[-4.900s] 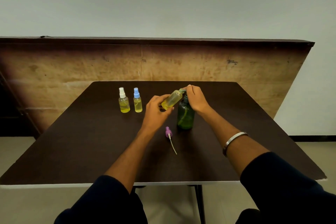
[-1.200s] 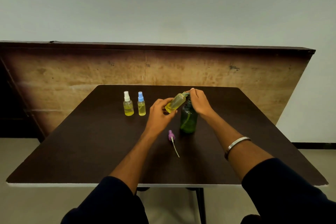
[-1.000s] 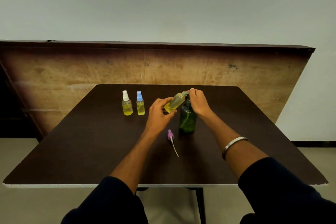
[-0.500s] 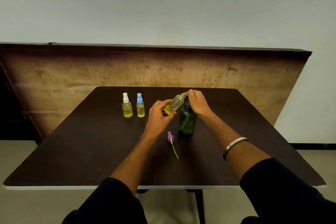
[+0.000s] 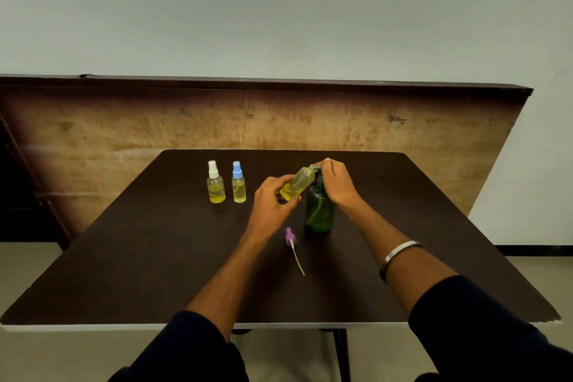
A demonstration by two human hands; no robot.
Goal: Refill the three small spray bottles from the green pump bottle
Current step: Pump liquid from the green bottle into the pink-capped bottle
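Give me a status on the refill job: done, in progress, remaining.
Apparently done: the white-capped bottle and blue-capped bottle stand capped, holding yellow liquid. In hand: the left hand tilts the uncapped bottle to the spout of the green pump bottle, with the right hand on the pump. Left: finish filling, then refit the purple sprayer lying on the table.

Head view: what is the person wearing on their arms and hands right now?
Both arms wear dark navy sleeves pushed up to about the elbow, leaving the forearms bare. The right wrist carries a plain silver metal bangle. The left hand and right hand are bare: no gloves, and no rings or watch that I can make out.
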